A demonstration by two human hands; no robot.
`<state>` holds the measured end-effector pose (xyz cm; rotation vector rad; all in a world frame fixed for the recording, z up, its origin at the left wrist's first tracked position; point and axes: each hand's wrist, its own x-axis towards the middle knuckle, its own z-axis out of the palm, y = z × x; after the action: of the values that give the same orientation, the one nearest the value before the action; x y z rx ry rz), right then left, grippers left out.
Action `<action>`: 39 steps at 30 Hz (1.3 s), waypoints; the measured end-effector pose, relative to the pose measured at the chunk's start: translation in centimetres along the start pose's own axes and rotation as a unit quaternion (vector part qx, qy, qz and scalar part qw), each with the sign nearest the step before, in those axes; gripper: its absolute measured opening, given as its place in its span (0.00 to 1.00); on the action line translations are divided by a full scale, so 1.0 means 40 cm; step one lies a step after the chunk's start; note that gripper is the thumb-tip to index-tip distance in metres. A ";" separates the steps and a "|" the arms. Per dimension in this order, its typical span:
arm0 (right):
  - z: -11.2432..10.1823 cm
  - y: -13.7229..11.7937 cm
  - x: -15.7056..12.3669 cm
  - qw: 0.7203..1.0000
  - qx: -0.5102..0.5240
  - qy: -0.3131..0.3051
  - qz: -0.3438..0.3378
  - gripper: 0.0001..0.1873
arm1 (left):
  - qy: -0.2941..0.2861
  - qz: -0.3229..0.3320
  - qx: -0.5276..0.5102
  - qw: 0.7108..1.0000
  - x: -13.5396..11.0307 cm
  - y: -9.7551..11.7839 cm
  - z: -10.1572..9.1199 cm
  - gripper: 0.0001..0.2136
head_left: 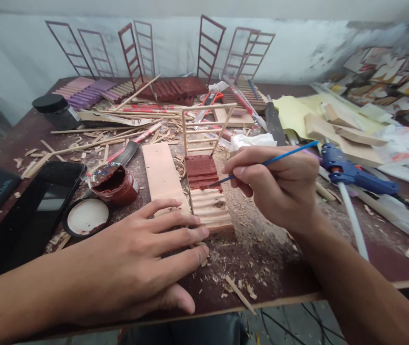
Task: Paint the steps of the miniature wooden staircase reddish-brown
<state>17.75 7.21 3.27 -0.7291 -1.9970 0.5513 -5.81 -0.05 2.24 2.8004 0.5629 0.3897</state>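
Right hand [279,187] pinches brush [262,164] on stick chair [206,184].
Seat half red, half bare wood; left hand [135,268] spread flat, steadying it.

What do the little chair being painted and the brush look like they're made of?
The little chair looks like bare, pale wood sticks with visible grain; the far half of its seat carries matte red-brown paint. The brush, in the right hand, has a glossy blue handle, perhaps plastic or lacquered wood.
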 end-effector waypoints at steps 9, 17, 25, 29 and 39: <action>0.007 -0.004 -0.003 1.000 0.018 -0.010 -0.015 0.11 | 0.002 -0.001 -0.004 1.000 0.000 -0.001 -0.002 0.21; -0.005 -0.002 -0.001 0.996 -0.057 -0.002 -0.063 0.12 | -0.003 0.000 -0.003 1.000 0.001 0.000 -0.001 0.21; 0.001 -0.004 -0.004 0.998 -0.014 -0.038 -0.041 0.10 | -0.006 0.002 0.000 1.000 -0.002 0.000 -0.003 0.22; -0.001 0.000 -0.002 0.998 -0.029 -0.007 -0.055 0.11 | -0.011 -0.001 -0.001 1.000 -0.003 0.000 -0.003 0.21; -0.004 -0.001 -0.002 0.997 -0.029 -0.017 -0.065 0.10 | -0.013 -0.004 0.004 1.000 -0.002 0.000 -0.001 0.21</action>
<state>17.92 7.16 3.33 -0.6225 -2.0824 0.4329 -5.89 -0.09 2.25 2.8049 0.5702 0.3498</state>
